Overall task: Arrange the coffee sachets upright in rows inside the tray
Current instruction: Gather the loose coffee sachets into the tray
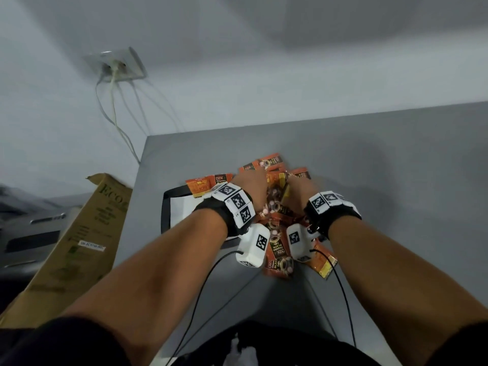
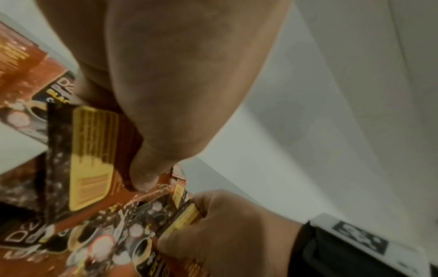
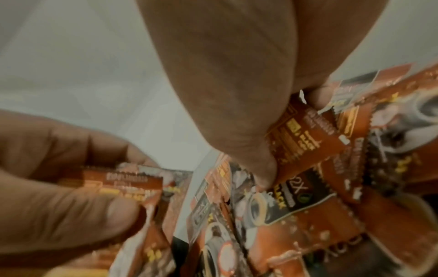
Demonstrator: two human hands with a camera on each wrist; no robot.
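A loose heap of orange and black coffee sachets (image 1: 277,207) lies on the grey table (image 1: 369,180), just right of a black-rimmed tray (image 1: 165,212) with a white floor. One sachet (image 1: 208,184) lies across the tray's far rim. Both hands are sunk into the far part of the heap, close together. My left hand (image 1: 252,180) pinches a sachet (image 3: 123,183) between thumb and fingers. My right hand (image 1: 299,187) grips a sachet (image 3: 303,135), thumb on top and a finger behind it. The fingertips are hidden among the packets in the head view.
A long cardboard box (image 1: 79,239) leans against the table's left edge. A wall socket (image 1: 116,67) with hanging cables sits behind the table's far left corner. Black wrist-camera cables (image 1: 340,286) trail across the near table.
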